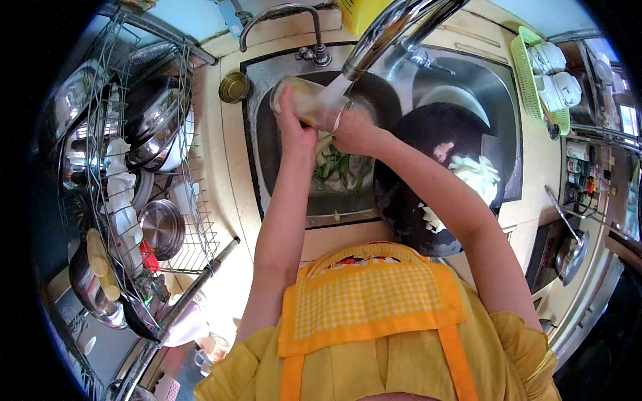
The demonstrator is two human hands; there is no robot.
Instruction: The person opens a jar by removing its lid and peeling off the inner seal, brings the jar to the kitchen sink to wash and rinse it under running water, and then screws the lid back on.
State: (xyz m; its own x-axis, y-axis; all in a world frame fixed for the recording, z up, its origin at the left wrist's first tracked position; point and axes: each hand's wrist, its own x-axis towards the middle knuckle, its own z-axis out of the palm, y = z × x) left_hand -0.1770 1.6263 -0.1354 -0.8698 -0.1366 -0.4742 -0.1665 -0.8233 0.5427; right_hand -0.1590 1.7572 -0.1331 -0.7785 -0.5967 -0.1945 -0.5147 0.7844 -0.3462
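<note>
A clear, jar-like container (304,100) lies tilted on its side over the left sink basin. My left hand (294,127) is wrapped round it from below, the thumb up along its side. At its right end is my right hand (360,132); those fingers are blurred and hidden by water and the container, so I cannot tell if they grip the rim or reach inside. Water pours from the chrome faucet (358,63) onto that end. Beneath, green and pale vegetable pieces (341,168) lie in the left basin (267,150).
A round dark cutting board (401,194) spans the sink's right side, bearing sliced white vegetable (476,175) and a cleaver blade (493,148). A second tap (319,53) stands behind. A brass-coloured lid (234,87) is at left, near a dish rack (190,220). A green basket (525,67) holds cups.
</note>
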